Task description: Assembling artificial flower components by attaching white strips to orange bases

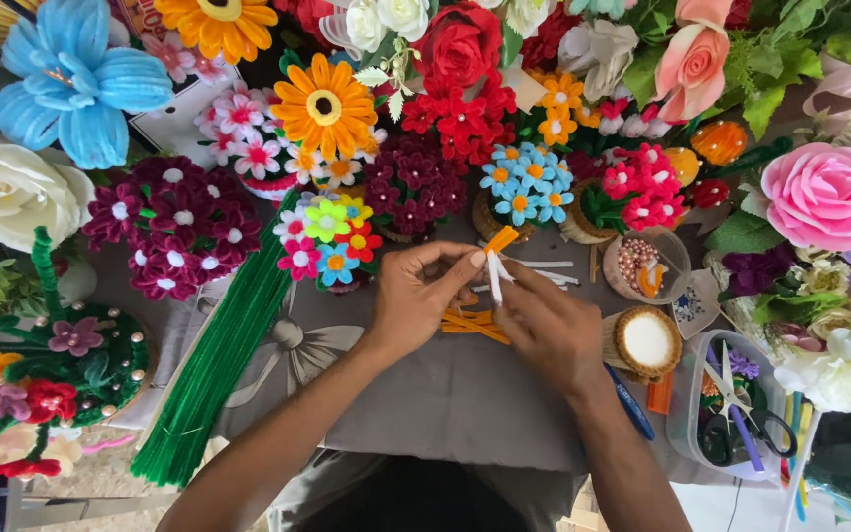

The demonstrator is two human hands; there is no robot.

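Short pipe-cleaner pieces are being joined at the middle of the grey cloth (pixel 445 394) that is covering the worktop. An orange pipe-cleaner piece (pixel 501 239) is being pinched between thumb and forefinger of the left hand (pixel 421 296), the other fingers being curled. A white pipe-cleaner piece (pixel 493 276) is being held upright against it by the closed fingertips of the right hand (pixel 549 330). The step in hand seems to be the twisting of white around orange; for the next move a firm pinch at the crossing point is probably being required. More cut orange pieces (pixel 470 323) are lying just under the hands, and white pieces (pixel 549 271) behind them. Toward the right edge, pearl beads are being kept in a small clear cup (pixel 647 264), and scissors (pixel 755 419) with coloured sticks in a clear plastic tub (pixel 687 419). A bundle of green pipe cleaners (pixel 214 369) is lying at the left.
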